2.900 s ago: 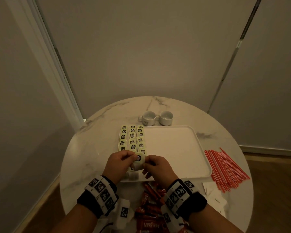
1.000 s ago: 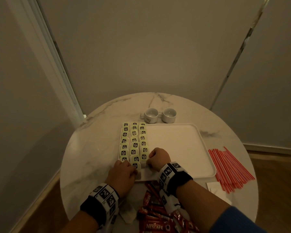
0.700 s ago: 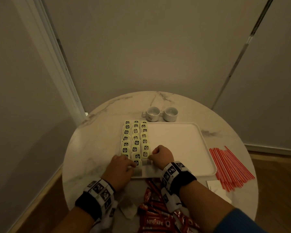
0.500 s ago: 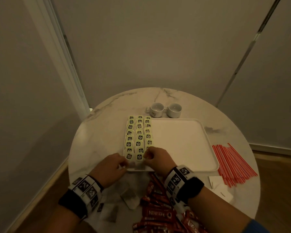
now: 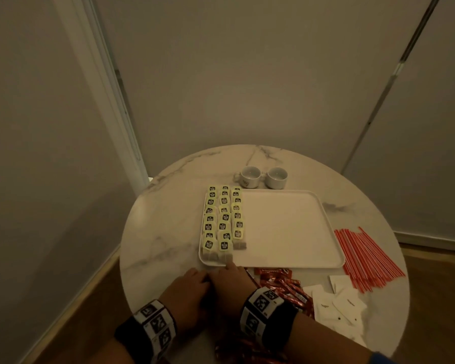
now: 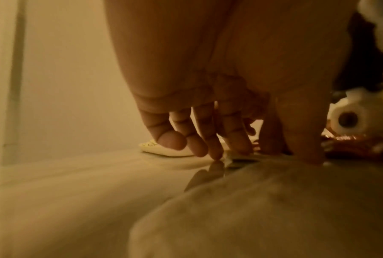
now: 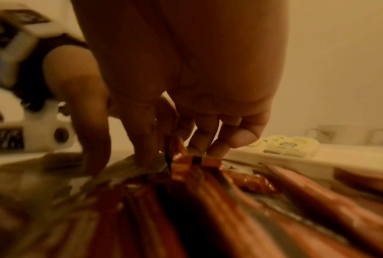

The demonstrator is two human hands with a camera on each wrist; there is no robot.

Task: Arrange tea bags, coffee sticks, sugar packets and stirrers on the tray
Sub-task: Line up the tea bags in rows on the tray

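- The head view looks forward and steeply down from above the round surface (image 5: 168, 232), taking in the whole white tray (image 5: 286, 227), two cups (image 5: 263, 176) at the far edge and both wrists at the bottom of the frame.
- The left wrist view sits just above the surface, very close under the left hand (image 6: 208, 104), facing along its fingers toward the tray's near edge (image 6: 164, 151).
- The right wrist view sits equally low and close under the right hand (image 7: 186, 87), facing along it over red coffee sticks (image 7: 274, 200) toward the tray (image 7: 274, 157) and cups (image 7: 340, 134).
- All three views share the tray's near edge; each wrist view catches the other wrist's camera.
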